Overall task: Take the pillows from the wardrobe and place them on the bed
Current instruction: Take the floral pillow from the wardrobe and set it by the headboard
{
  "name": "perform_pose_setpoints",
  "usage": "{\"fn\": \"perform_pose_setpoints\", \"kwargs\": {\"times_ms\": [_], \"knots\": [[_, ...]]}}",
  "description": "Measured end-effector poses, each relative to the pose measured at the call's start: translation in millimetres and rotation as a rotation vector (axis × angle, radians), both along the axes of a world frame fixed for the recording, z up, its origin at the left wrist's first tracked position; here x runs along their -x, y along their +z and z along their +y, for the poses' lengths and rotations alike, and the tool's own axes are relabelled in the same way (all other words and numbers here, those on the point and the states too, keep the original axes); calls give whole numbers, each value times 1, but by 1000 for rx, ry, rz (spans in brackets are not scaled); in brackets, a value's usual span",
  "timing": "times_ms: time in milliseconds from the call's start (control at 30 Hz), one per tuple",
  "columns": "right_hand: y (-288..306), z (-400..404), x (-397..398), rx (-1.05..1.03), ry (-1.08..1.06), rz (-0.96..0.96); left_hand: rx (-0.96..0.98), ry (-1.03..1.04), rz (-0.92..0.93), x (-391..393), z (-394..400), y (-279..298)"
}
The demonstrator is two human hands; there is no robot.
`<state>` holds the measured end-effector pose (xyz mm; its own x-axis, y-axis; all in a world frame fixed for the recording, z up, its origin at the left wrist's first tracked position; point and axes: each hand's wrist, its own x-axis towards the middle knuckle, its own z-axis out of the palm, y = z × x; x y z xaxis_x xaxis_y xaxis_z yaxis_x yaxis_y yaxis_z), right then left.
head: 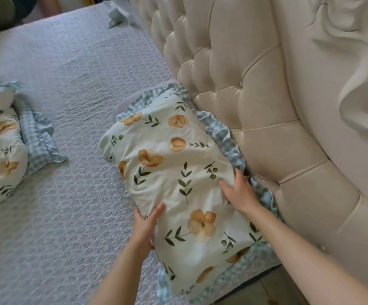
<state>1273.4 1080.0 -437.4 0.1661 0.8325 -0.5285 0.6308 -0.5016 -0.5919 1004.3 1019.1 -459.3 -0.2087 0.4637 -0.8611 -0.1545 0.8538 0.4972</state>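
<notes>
Fingers of the right hand are spread flat on top of the floral pillow, pressing its headboard-side edge, not closed around anything. Left hand cups the pillow's opposite edge, thumb on top, other fingers tucked under the side; looks like a light grip on the pillow body.

Largest to smallest:
- Bed: quilted pale cover, mostly bare in the middle.
- Headboard: tufted cream padding along the right side.
- Floral pillow: lying flat on the bed, its checked blue frill touching the headboard base, near corner overhanging the bed edge slightly.
- Second pillow: same floral print, crumpled, lying at the left edge of view, well apart from the first.
- Small pale object at the far end by the headboard; too blurred to identify.

Progress, my read: at least two pillows are already on the bed; wardrobe is not in view, so can't tell if more remain there. The current step looks like final positioning of this pillow against the headboard. The second one probably still needs straightening and setting beside it.
</notes>
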Motion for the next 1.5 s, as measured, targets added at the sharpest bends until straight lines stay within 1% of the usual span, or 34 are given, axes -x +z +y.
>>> {"fn": "perform_pose_setpoints", "kwargs": {"times_ms": [67,133,233,367,467,567,700,800,867,1000,1133,1233,1300,1400,1500], "knots": [[-4,6,2,39,-47,20,-1,46,-40,-1,3,1],[-6,8,3,12,-27,-39,-39,114,-93,-2,6,0],[-2,6,5,-135,13,-153,-154,187,-129,-3,11,-1],[3,24,6,-306,19,-180,-253,249,-134,-4,35,1],[8,44,2,-376,1,-161,-313,247,-106,-8,57,1],[8,55,-1,-390,-17,-167,-385,213,-44,-11,81,1],[3,57,6,-320,58,-301,-395,116,-7,-13,91,-6],[1,52,9,-287,127,-406,-368,21,17,-19,79,-9],[1,47,8,-276,156,-420,-345,-39,40,-24,70,-7],[7,37,8,-309,219,-455,-226,-217,136,-36,40,-1],[22,22,11,-299,281,-509,-251,-265,148,-36,10,7],[37,6,17,-292,325,-507,-245,-256,153,-24,-3,18],[49,-6,25,-310,362,-483,-235,-303,212,-16,-12,30],[66,-28,42,-326,417,-401,-259,-333,240,-7,-27,55],[82,-51,64,-349,479,-329,-281,-300,244,2,-45,81]]}}
